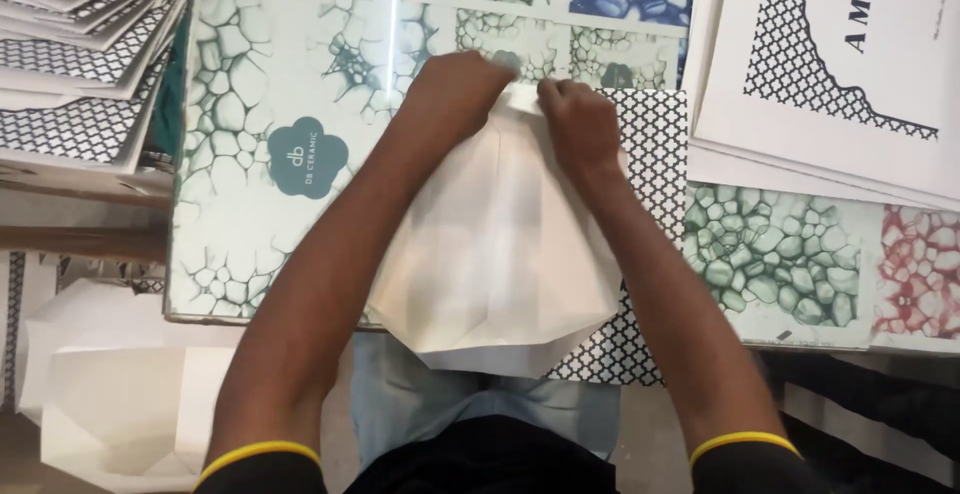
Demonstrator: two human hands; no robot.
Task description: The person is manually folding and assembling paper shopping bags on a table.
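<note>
Both hands meet at the far edge of the white sheet (495, 244), which lies on the table (250, 224) over a patterned sheet (655, 154). The left hand (460, 94) and the right hand (578, 119) each pinch a small fold (523, 97) between them, probably so the crease stays sharp. Stacks of printed sheets (80, 44) lie within reach on the left.
</note>
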